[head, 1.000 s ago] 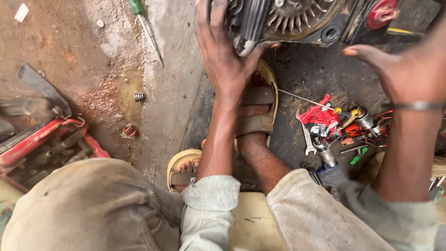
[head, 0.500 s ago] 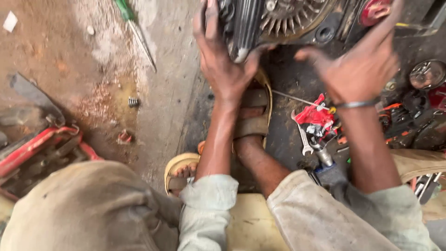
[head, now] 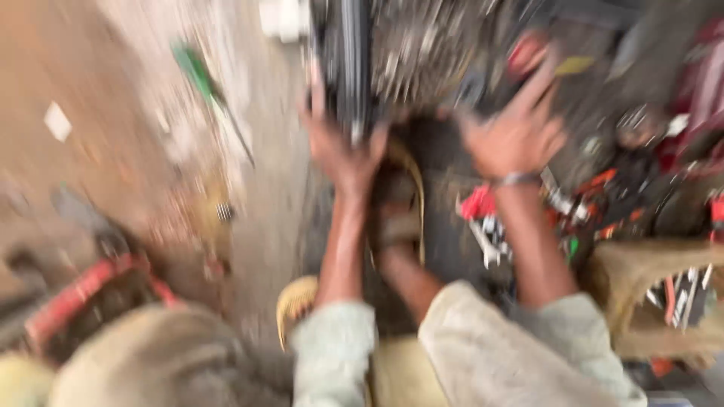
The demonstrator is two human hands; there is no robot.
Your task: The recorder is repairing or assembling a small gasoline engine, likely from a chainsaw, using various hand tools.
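The picture is blurred by motion. A dark metal engine part (head: 411, 56) with round fins stands on the ground in front of me. My left hand (head: 339, 143) grips its left edge. My right hand (head: 513, 136), with a metal bracelet at the wrist, rests on its right lower side near a red piece (head: 528, 49). Between my arms I see my foot in a tan sandal (head: 396, 218).
A green-handled screwdriver (head: 207, 90) lies on the dusty ground to the left. A red and grey machine part (head: 83, 294) sits at lower left. Loose spanners, red-handled tools and small parts (head: 581, 211) are scattered at right, beside a tan bag (head: 656, 301).
My right hand has moved left from the open air onto the engine part's right side. The camera has swung, so everything appears lower and blurred.
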